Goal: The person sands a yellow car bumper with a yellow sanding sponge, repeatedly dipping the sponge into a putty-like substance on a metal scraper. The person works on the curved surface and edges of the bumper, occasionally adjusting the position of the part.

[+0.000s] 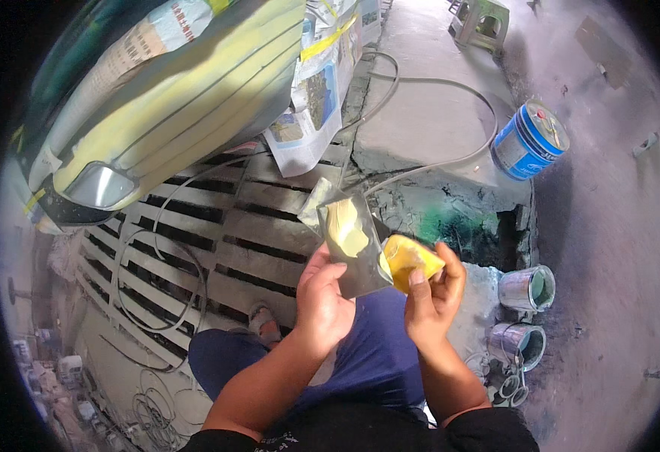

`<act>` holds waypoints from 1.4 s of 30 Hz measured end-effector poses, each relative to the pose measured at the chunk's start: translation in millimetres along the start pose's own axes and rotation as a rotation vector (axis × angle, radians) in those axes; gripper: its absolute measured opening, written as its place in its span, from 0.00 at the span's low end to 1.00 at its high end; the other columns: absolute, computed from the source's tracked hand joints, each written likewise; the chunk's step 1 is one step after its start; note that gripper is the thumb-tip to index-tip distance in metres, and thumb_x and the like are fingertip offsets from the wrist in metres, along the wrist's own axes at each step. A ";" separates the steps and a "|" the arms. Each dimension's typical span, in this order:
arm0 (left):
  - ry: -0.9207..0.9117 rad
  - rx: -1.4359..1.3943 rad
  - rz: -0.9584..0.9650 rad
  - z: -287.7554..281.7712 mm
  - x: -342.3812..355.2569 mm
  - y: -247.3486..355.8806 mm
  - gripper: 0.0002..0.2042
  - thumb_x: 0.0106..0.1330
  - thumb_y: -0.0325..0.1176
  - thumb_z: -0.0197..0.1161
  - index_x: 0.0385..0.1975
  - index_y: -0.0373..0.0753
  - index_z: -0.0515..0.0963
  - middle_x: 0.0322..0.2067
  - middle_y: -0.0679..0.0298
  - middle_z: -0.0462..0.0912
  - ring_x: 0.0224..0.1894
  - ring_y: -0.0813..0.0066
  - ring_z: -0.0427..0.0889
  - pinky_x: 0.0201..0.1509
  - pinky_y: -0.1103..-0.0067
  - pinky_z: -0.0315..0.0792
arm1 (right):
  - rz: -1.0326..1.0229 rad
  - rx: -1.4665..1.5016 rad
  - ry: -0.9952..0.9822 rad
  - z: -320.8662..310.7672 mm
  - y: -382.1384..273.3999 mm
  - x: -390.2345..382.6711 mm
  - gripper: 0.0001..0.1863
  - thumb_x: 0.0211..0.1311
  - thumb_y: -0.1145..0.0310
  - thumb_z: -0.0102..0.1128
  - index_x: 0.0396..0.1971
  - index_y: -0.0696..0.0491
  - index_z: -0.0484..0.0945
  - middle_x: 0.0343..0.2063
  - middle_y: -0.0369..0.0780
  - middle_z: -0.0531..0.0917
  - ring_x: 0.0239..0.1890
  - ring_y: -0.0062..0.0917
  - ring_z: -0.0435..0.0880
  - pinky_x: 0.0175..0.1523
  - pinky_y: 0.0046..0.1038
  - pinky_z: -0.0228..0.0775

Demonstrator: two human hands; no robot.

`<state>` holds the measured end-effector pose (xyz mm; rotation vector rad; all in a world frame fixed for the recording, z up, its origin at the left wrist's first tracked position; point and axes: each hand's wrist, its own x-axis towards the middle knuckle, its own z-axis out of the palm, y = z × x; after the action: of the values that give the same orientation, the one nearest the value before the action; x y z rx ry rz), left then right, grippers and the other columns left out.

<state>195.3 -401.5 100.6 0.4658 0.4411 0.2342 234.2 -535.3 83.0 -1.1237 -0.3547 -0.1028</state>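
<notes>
My left hand (pixel 326 297) grips a flat grey board (pixel 361 273) by its left edge, thumb on top. Pale yellow putty (pixel 346 228) lies smeared on the board's upper part. Between the thumb and fingers of my right hand (pixel 434 301) is a yellow spreader (pixel 410 262). A little pale putty shows along the spreader's left edge, which meets or nearly meets the board's right side. Ahead on the left is a car body panel (pixel 217 83), coated in patchy yellow-green and masked with newspaper (pixel 307 120) and tape.
A blue and white drum (pixel 529 142) stands at the right. Two open paint cans (pixel 527 288) sit beside my right forearm. A hose (pixel 450 81) curls over the slab and the slatted floor grate (pixel 217 226). Farther off is a plastic stool (pixel 480 26).
</notes>
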 end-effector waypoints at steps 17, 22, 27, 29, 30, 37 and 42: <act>-0.046 0.081 0.243 10.7 4.1 -0.7 0.21 0.58 0.19 0.46 0.54 0.32 0.68 0.49 0.57 0.76 0.51 0.69 0.76 0.58 0.72 0.69 | 0.085 0.067 0.031 11.1 -3.8 -20.9 0.30 0.64 0.80 0.50 0.65 0.56 0.53 0.54 0.44 0.73 0.55 0.27 0.72 0.63 0.31 0.60; -0.109 0.144 0.070 7.5 7.6 27.3 0.23 0.57 0.20 0.44 0.55 0.31 0.69 0.50 0.56 0.77 0.53 0.65 0.76 0.60 0.70 0.68 | 0.135 -0.216 0.084 -23.8 1.5 2.6 0.29 0.65 0.77 0.50 0.65 0.58 0.53 0.49 0.44 0.75 0.50 0.26 0.75 0.58 0.28 0.65; -0.193 0.256 -0.209 10.8 -2.6 29.3 0.25 0.56 0.20 0.43 0.58 0.28 0.66 0.51 0.52 0.76 0.52 0.62 0.77 0.59 0.68 0.69 | 0.115 -0.203 0.076 -13.6 -20.3 64.7 0.31 0.66 0.72 0.55 0.65 0.57 0.51 0.31 0.38 0.78 0.32 0.17 0.74 0.37 0.20 0.67; -0.235 0.228 -0.246 12.8 -6.2 22.1 0.26 0.56 0.20 0.44 0.58 0.27 0.66 0.51 0.51 0.77 0.52 0.62 0.78 0.58 0.68 0.70 | 0.093 -0.296 0.024 -4.9 -21.3 72.2 0.33 0.65 0.73 0.55 0.65 0.57 0.51 0.31 0.38 0.78 0.31 0.17 0.74 0.35 0.20 0.68; -0.233 0.218 -0.254 11.8 -6.4 20.8 0.26 0.56 0.20 0.44 0.58 0.27 0.66 0.51 0.51 0.77 0.52 0.62 0.78 0.58 0.68 0.70 | 0.105 -0.283 -0.003 -1.8 -18.0 70.6 0.34 0.64 0.74 0.56 0.66 0.56 0.49 0.32 0.39 0.78 0.32 0.18 0.76 0.37 0.20 0.69; -0.186 0.256 -0.153 6.3 0.9 36.9 0.24 0.56 0.20 0.44 0.57 0.28 0.67 0.49 0.52 0.78 0.50 0.64 0.78 0.57 0.70 0.71 | 0.192 -0.360 -0.045 -34.8 -11.2 18.9 0.36 0.62 0.78 0.56 0.67 0.55 0.49 0.35 0.41 0.79 0.37 0.23 0.80 0.43 0.24 0.73; -0.126 0.527 0.079 6.4 6.1 42.5 0.25 0.56 0.16 0.45 0.57 0.29 0.68 0.47 0.57 0.78 0.47 0.73 0.78 0.54 0.77 0.70 | 0.168 -0.207 -0.016 -44.6 -30.0 41.3 0.34 0.62 0.79 0.55 0.66 0.55 0.52 0.41 0.40 0.80 0.43 0.23 0.80 0.52 0.26 0.70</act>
<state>198.6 -365.0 123.9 1.0103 0.3584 0.1611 275.4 -584.3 105.4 -1.3550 -0.2669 0.0179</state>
